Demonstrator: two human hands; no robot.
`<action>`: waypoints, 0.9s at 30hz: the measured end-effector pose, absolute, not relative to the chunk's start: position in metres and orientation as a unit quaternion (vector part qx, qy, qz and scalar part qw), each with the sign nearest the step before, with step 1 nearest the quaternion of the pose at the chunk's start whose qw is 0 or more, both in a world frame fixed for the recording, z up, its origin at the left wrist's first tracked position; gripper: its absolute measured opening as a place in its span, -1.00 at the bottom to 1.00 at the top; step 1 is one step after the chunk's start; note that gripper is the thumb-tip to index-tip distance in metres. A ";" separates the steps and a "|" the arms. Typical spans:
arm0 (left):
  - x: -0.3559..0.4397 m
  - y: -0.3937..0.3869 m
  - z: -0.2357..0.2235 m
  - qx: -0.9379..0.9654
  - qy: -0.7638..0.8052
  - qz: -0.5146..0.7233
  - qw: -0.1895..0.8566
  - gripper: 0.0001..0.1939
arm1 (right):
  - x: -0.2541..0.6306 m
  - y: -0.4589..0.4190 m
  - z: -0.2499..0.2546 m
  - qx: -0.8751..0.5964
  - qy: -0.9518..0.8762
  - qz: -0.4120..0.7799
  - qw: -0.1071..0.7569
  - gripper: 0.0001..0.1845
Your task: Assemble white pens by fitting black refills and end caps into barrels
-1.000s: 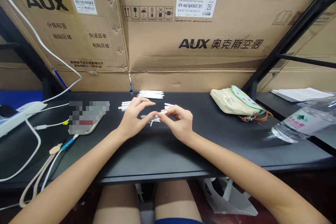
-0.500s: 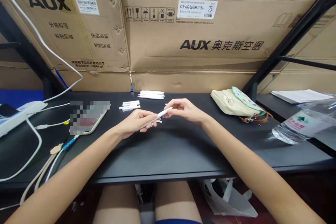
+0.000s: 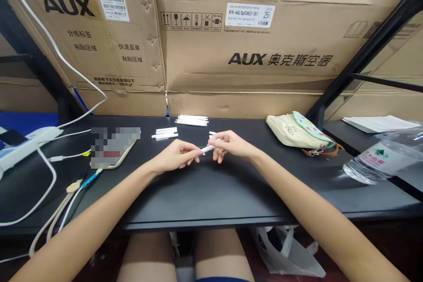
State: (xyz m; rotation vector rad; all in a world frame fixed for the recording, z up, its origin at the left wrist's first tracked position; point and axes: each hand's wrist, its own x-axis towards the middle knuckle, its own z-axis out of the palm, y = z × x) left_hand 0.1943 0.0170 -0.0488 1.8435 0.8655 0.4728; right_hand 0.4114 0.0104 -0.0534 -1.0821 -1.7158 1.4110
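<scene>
Pinching one white stick between the fingers of the left hand and right hand, over the black tabletop, three loose white sticks beyond the left fingers, one bundle of white sticks farther ahead, too tightly stacked to count

black table top, viewed from its front edge. rear centre: a bundle of white sticks lying parallel; to its left, a smaller group of sticks; to its right, a few stick ends. left: a power strip, white cables and a flat object in a beige case, pixelated and hard to identify. right: a canvas pouch with a brown strap; at the end, a plastic water bottle on its side. beyond, a second black shelf bears paper sheets.
</scene>
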 end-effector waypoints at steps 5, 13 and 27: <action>0.195 0.016 -0.047 0.757 0.356 0.202 0.510 -0.62 | 0.412 0.011 -0.053 -0.369 -0.672 0.519 0.378 -0.62; 0.193 0.019 -0.047 0.657 0.329 0.168 0.658 -0.65 | 0.418 0.011 -0.050 -0.360 -0.687 0.498 0.388 -0.77; 0.195 0.017 -0.050 0.656 0.343 0.164 0.652 -0.65 | 0.414 0.008 -0.050 -0.398 -0.670 0.537 0.324 -0.68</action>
